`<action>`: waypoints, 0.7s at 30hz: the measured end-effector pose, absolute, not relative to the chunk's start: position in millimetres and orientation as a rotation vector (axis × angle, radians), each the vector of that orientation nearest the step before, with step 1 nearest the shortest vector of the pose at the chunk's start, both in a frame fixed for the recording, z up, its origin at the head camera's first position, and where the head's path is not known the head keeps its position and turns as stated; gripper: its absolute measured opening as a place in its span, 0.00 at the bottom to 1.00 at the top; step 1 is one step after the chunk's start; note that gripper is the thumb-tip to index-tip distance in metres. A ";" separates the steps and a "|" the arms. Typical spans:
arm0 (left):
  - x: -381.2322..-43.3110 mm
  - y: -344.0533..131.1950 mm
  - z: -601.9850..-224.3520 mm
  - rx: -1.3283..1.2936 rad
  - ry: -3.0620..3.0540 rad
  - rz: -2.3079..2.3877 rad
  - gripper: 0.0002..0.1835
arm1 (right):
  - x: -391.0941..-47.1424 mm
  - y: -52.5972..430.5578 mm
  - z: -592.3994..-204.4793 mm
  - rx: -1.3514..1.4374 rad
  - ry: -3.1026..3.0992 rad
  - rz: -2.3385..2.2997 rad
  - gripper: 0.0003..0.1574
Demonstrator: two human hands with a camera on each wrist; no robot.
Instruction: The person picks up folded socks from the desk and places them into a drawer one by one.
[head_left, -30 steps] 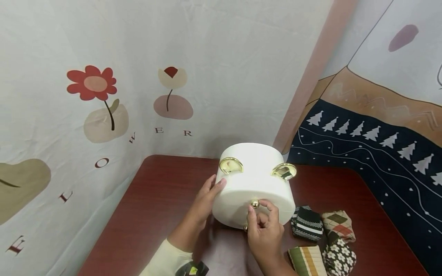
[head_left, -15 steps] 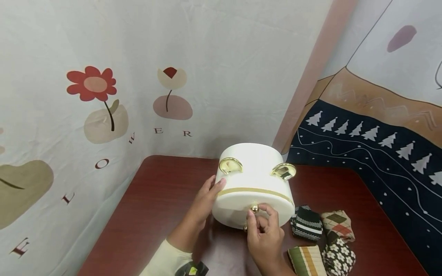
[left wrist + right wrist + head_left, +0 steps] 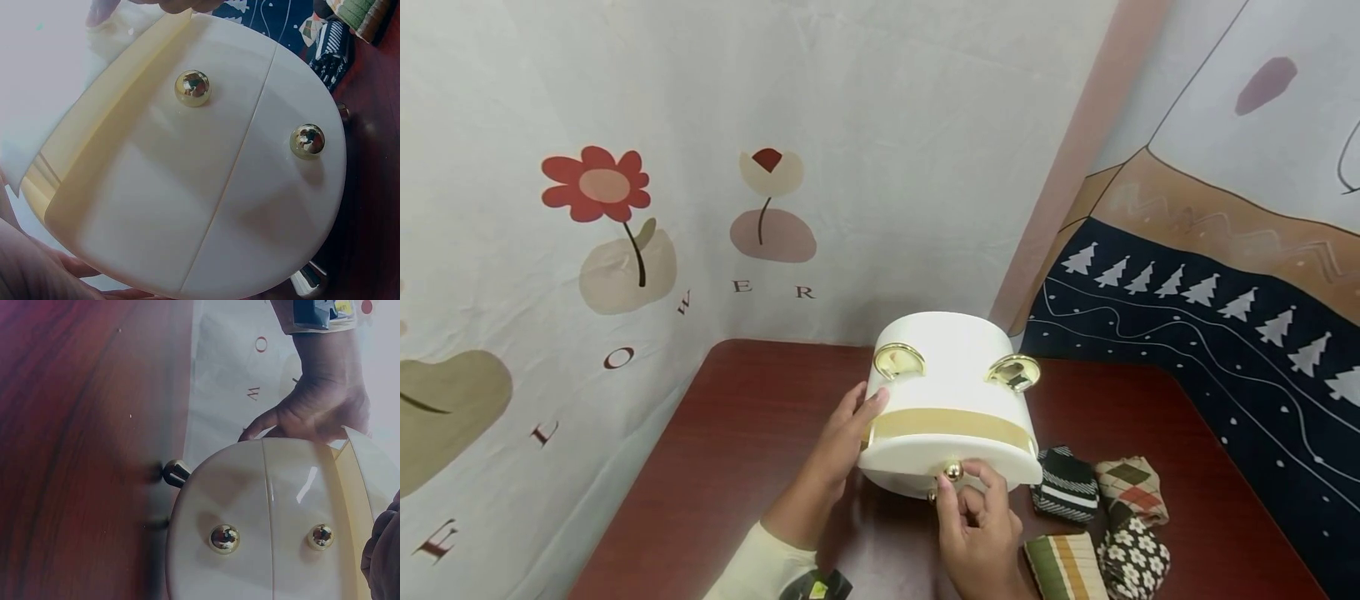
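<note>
A white rounded drawer box (image 3: 955, 333) with shiny gold ears stands on the table. My left hand (image 3: 835, 442) rests against its left side, fingers laid along the wall and thumb near the top front. With thumb and index finger, my right hand (image 3: 981, 529) pinches the gold knob (image 3: 952, 472) of the top drawer (image 3: 902, 454). This drawer is pulled partly out, baring a yellowish strip (image 3: 951, 424) behind its front. In the left wrist view, two lower fronts with a middle knob (image 3: 192, 88) and a bottom knob (image 3: 307, 140) sit flush.
Right of the box lie folded fabric bundles: black-and-white striped (image 3: 1065, 485), argyle (image 3: 1133, 490), flower-patterned (image 3: 1135, 558) and green-and-orange striped (image 3: 1066, 568). The dark red table (image 3: 760, 417) meets a printed cloth wall (image 3: 880, 167) at the back.
The top drawer has slid from shut to partly out, toward the person, as my right hand drew its knob nearer. My left hand has stayed at the box's side.
</note>
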State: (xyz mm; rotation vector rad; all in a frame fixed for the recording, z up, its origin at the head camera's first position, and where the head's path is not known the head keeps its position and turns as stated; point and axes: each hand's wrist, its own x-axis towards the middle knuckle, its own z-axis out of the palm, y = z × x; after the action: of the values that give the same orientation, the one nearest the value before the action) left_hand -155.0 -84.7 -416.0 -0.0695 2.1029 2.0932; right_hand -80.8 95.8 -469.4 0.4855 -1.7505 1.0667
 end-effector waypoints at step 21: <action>-156.8 -86.6 -417.4 -0.062 2.104 2.092 0.46 | -59.3 87.3 -451.7 0.523 -1.618 1.028 0.28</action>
State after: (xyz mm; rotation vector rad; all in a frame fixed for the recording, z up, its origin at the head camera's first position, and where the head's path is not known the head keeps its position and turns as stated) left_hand -156.8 -86.6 -417.4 -0.0623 2.1035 2.0918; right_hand -59.3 87.3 -451.7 0.5234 -1.6181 1.0276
